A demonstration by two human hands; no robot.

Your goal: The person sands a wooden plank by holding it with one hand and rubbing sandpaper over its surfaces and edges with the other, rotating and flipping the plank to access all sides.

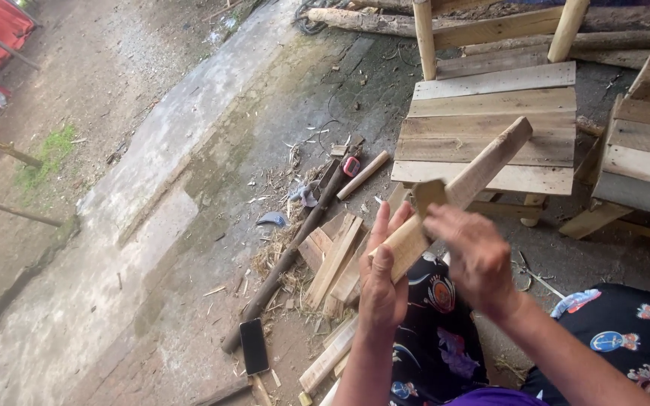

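Left hand [382, 280] grips stick [457, 194] low, right hand [475, 256] pinches small block [428, 195] loosely: block may slip, long end tips.

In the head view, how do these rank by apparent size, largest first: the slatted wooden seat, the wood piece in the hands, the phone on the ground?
1. Slatted wooden seat
2. Wood piece, though nearness to the camera enlarges it
3. Phone
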